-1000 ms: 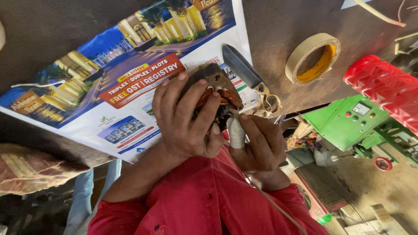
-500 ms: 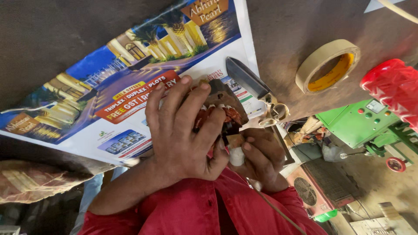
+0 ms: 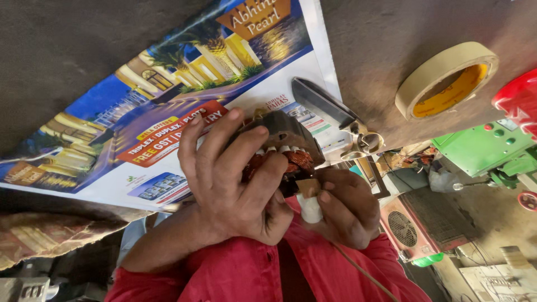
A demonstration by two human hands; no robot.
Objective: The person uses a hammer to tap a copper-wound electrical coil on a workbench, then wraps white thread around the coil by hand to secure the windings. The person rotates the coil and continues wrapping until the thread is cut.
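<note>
Fingers (image 3: pixel 224 140) of the left hand (image 3: pixel 235 184) spread and curled over the dark motor stator (image 3: pixel 285 134), thumb pressed against its underside near the reddish copper windings (image 3: pixel 293 162); firm grasp, stator held clear above the poster (image 3: pixel 168 112) on the brown worktop (image 3: pixel 84 45). Left forearm angled up from the lower left out of a red sleeve (image 3: pixel 224 274), wrist bent back toward the body.

Just right of that, right hand (image 3: pixel 349 210) closed around a small white piece (image 3: pixel 309 208), fingertips pinching a little tan slip (image 3: pixel 307 187) right at the stator's lower edge, touching or nearly touching the windings. Knuckles turned outward, wrist tucked against the red shirt, thin wire (image 3: pixel 363 274) trailing down and right from under the palm.

Farther right on the poster's edge, scissors (image 3: pixel 330 112) lying flat, handles toward the bench edge. Beyond them, roll of cream masking tape (image 3: pixel 444 78) resting on the worktop, well apart from both hands. At the far right, red plastic object (image 3: pixel 517 100) partly cut off, green machine (image 3: pixel 486 148) below it, and a pink-cased unit with a round grille (image 3: pixel 417 223) on the floor.
</note>
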